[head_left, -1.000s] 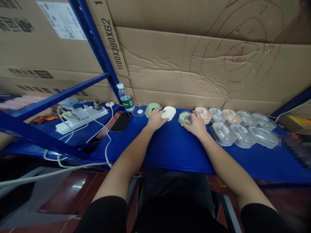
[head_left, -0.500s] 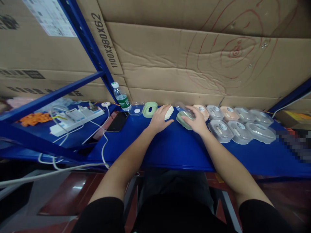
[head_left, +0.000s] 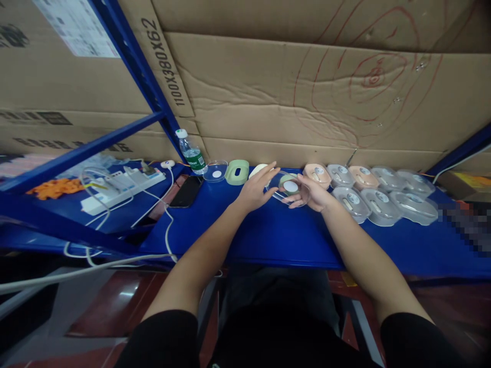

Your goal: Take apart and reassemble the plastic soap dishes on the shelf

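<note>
In the head view my right hand [head_left: 312, 193] grips a clear plastic lid [head_left: 276, 200] by its right side, with fingers beneath and thumb at the upper edge. The lid bears a round white sticker [head_left: 290, 187], and something green shows dimly around it. My left hand [head_left: 256, 189] is at the lid's left side, fingers stretched out and apart; whether its fingertips touch the lid I cannot tell. Behind that hand lies a cream-coloured piece [head_left: 256, 169], partly covered. A light green dish with an oval slot [head_left: 238, 173] stands to the left, beside another clear lid [head_left: 215, 172].
On the right, several lidded clear boxes [head_left: 383, 207] and peach ones [head_left: 317, 175] stand in two rows. At the left are a water bottle [head_left: 191, 152], a phone [head_left: 186, 192] and a power strip [head_left: 123, 190] with cables. Cardboard [head_left: 245, 102] backs the blue table [head_left: 284, 240].
My right hand has turned over, palm more upward, and the clear lid now shows its sticker. The lid has come closer to my left hand, which has moved slightly right.
</note>
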Demonstrator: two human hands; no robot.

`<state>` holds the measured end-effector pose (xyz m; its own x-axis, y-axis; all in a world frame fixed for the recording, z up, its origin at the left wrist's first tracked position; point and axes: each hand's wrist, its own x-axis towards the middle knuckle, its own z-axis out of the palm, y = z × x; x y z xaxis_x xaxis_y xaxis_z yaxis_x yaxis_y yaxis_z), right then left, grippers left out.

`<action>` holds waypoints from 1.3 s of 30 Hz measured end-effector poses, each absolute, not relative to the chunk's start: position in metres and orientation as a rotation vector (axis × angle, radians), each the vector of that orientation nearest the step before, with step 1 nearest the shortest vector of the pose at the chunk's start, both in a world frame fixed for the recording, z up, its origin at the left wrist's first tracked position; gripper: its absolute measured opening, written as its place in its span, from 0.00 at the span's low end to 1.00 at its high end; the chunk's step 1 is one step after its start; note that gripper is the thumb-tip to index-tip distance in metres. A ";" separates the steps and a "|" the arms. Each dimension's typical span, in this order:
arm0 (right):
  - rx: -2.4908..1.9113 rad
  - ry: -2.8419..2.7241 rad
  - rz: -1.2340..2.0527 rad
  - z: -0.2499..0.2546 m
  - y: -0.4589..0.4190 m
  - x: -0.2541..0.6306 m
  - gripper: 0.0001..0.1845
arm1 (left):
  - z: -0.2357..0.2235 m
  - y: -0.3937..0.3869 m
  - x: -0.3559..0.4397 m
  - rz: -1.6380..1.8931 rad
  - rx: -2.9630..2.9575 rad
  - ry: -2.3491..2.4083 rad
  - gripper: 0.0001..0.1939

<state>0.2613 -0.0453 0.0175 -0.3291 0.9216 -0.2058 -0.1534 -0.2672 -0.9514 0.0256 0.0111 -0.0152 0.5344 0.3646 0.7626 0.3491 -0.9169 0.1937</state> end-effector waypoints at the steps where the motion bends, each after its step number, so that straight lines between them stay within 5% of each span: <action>1: -1.052 -1.156 1.737 0.018 -0.046 0.261 0.32 | -0.015 0.011 0.026 1.362 2.718 0.648 0.26; 4: -0.983 -1.160 1.698 0.019 -0.046 0.261 0.38 | -0.017 0.012 0.026 1.405 2.543 0.852 0.21; 9: -0.971 -1.147 1.334 0.013 -0.041 0.257 0.26 | -0.018 0.017 0.020 1.419 2.253 1.235 0.24; 14: -1.131 -0.991 1.089 0.004 -0.032 0.256 0.23 | -0.009 0.007 0.020 1.374 2.559 0.830 0.33; 19: -1.192 -1.024 0.942 0.001 -0.025 0.264 0.28 | -0.004 0.006 0.022 1.177 2.723 0.694 0.22; 23: -1.233 -1.232 0.672 0.000 -0.027 0.266 0.30 | -0.002 0.023 0.002 1.252 2.611 1.214 0.17; 28: -1.301 -1.772 0.133 -0.005 -0.037 0.262 0.20 | 0.000 0.047 -0.045 1.333 2.113 1.973 0.15; 39: -1.271 -2.017 0.067 -0.012 -0.035 0.263 0.20 | -0.011 0.069 -0.085 0.862 1.563 2.339 0.24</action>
<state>0.2627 -0.0348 -0.0121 -0.2370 0.7977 0.5546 0.7593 0.5082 -0.4065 -0.0851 0.0685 -0.0112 -0.4216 0.8942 0.1507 0.7780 0.2713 0.5667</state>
